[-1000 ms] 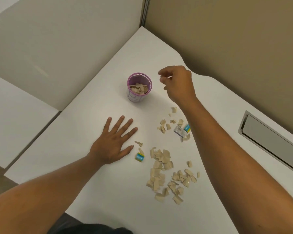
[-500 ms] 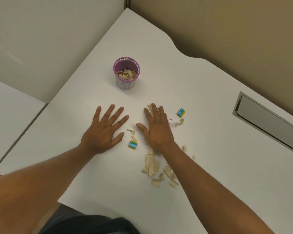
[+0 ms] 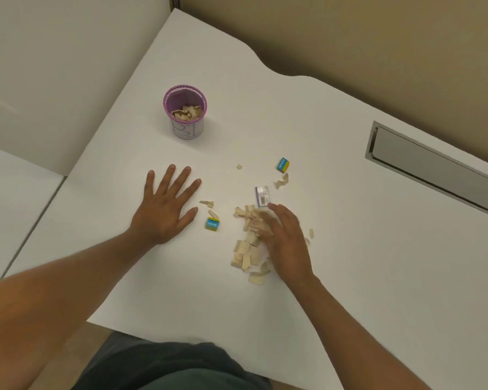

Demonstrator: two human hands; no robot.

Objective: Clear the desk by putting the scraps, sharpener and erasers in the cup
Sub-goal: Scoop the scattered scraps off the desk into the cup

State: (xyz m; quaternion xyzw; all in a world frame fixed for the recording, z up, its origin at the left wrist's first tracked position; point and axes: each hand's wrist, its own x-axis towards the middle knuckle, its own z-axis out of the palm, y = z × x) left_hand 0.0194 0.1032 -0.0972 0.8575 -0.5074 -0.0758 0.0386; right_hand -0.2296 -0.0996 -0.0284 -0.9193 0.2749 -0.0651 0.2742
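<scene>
A purple-rimmed mesh cup (image 3: 184, 116) stands at the back of the white desk (image 3: 335, 249) and holds several beige scraps. My left hand (image 3: 165, 208) lies flat on the desk, fingers spread. My right hand (image 3: 285, 237) rests on a pile of beige scraps (image 3: 247, 249), fingers curled over them and blurred. A silver-labelled block (image 3: 262, 196) lies just beyond its fingertips. One blue-and-yellow eraser (image 3: 212, 223) sits between my hands. A second one (image 3: 283, 165) lies farther back right, with a few scraps (image 3: 282, 182) beside it.
A grey metal cable hatch (image 3: 434, 170) is set into the desk at the right. Beige partition walls (image 3: 350, 38) close off the back. The desk's near edge runs above my lap. Small stray scraps (image 3: 207, 204) lie near my left thumb.
My right hand came back from the cup, pressed down on the scraps, then slid toward me, dragging them into a tighter pile. The silver-labelled block is now uncovered. The left hand stayed flat.
</scene>
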